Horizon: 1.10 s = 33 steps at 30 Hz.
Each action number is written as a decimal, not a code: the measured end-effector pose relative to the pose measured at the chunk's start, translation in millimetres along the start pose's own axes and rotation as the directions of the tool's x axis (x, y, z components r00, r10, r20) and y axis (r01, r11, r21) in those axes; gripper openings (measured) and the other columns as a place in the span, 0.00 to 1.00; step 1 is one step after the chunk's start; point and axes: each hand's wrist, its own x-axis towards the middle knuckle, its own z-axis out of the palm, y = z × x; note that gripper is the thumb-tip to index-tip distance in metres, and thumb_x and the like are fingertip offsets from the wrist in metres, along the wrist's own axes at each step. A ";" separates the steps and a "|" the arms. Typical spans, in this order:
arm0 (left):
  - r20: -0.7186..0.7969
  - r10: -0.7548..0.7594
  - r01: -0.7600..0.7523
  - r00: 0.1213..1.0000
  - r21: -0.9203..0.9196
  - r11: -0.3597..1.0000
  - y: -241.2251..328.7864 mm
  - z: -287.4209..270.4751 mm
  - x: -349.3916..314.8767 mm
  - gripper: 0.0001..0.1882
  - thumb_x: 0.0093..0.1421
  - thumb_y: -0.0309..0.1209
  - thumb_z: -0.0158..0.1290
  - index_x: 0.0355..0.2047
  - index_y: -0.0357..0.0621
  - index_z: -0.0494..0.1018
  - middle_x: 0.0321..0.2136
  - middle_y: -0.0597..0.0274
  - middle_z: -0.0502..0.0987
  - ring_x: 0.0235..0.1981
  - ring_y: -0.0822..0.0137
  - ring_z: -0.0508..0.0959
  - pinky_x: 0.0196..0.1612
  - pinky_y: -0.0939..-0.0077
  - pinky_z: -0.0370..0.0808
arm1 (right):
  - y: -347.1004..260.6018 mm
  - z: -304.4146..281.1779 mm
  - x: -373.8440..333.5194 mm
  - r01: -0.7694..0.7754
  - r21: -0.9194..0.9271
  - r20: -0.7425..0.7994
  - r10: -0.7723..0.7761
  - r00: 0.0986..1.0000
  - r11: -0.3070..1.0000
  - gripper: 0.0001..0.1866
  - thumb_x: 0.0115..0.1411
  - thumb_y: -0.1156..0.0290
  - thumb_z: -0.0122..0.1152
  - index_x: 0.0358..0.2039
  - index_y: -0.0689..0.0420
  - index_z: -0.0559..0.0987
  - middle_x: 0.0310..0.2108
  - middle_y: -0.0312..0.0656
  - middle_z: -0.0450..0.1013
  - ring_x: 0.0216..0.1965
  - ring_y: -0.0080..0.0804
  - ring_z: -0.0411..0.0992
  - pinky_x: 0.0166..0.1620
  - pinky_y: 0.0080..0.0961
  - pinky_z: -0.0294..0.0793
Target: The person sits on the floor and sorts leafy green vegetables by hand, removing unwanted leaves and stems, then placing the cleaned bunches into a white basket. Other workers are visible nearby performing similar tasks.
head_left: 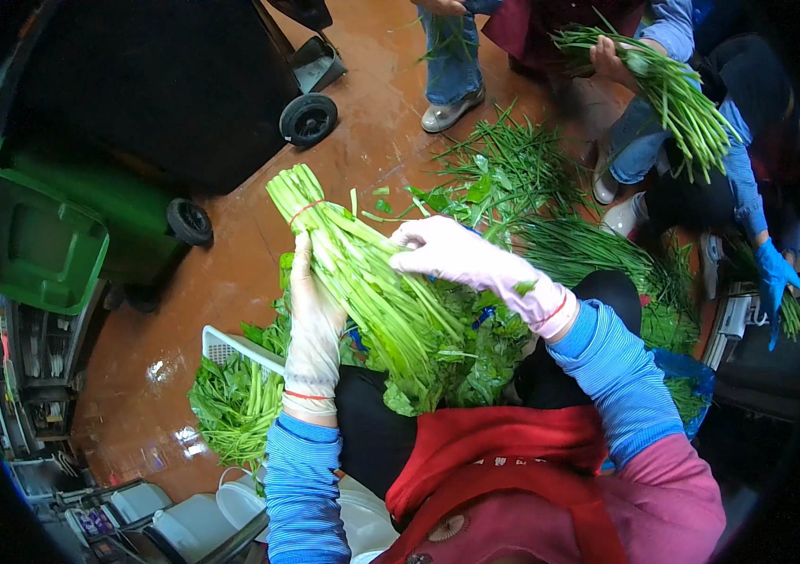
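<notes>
A bunch of long-stemmed leafy greens (362, 282) slants across my lap, its pale cut stems at the upper left and its leaves toward my red apron. A red rubber band (307, 214) circles it near the cut ends. My left hand (313, 305), in a pale glove, is closed around the bunch from the left. In a pinkish-white glove, my right hand (451, 254) reaches to the bunch's right side with thumb and fingers pinched together at the stems. Whatever lies between those fingertips is too small to make out. More loose greens (489, 352) lie beneath the bunch.
Leafy greens (231, 404) fill a white basket (240, 350) at left. Piles of thin green stalks (569, 244) cover the wet brown floor ahead. A green wheeled bin (52, 235) stands at left. Co-workers at upper right handle stalks; one wears a blue glove (776, 282).
</notes>
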 end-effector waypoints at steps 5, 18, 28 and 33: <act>0.022 0.014 -0.014 1.000 0.022 1.000 -2.7 -0.3 1.9 0.22 0.60 0.46 0.47 0.46 0.42 0.66 0.39 0.57 0.73 0.39 0.60 0.74 0.43 0.62 0.72 | 12.2 -11.8 6.1 -0.031 0.351 0.103 -0.006 0.995 0.936 0.13 0.52 0.63 0.59 0.31 0.60 0.78 0.24 0.33 0.71 0.27 0.18 0.66 0.31 0.17 0.65; -0.128 0.109 -0.106 0.986 0.031 0.994 0.9 -6.5 6.9 0.21 0.59 0.45 0.49 0.44 0.42 0.68 0.36 0.58 0.74 0.37 0.61 0.75 0.43 0.63 0.73 | 5.1 17.6 -0.1 -0.036 0.230 0.063 0.022 0.998 0.973 0.14 0.58 0.59 0.51 0.28 0.57 0.75 0.18 0.31 0.64 0.20 0.17 0.59 0.24 0.17 0.58; -0.236 0.288 -0.283 0.928 0.059 0.957 12.4 -23.9 6.2 0.21 0.58 0.45 0.50 0.43 0.42 0.67 0.36 0.58 0.74 0.36 0.62 0.75 0.40 0.65 0.74 | -1.9 34.7 -70.0 -0.179 0.270 0.054 0.171 0.984 0.946 0.11 0.58 0.62 0.48 0.27 0.54 0.74 0.15 0.30 0.60 0.18 0.18 0.57 0.22 0.19 0.56; -0.271 0.290 -0.304 0.918 -0.009 0.953 36.6 -23.5 -11.0 0.22 0.61 0.48 0.43 0.46 0.43 0.67 0.40 0.55 0.73 0.42 0.55 0.73 0.48 0.55 0.69 | 17.1 15.1 -98.9 -0.295 0.260 -0.128 0.336 0.933 0.919 0.12 0.60 0.62 0.47 0.30 0.55 0.74 0.15 0.29 0.62 0.17 0.16 0.58 0.21 0.16 0.56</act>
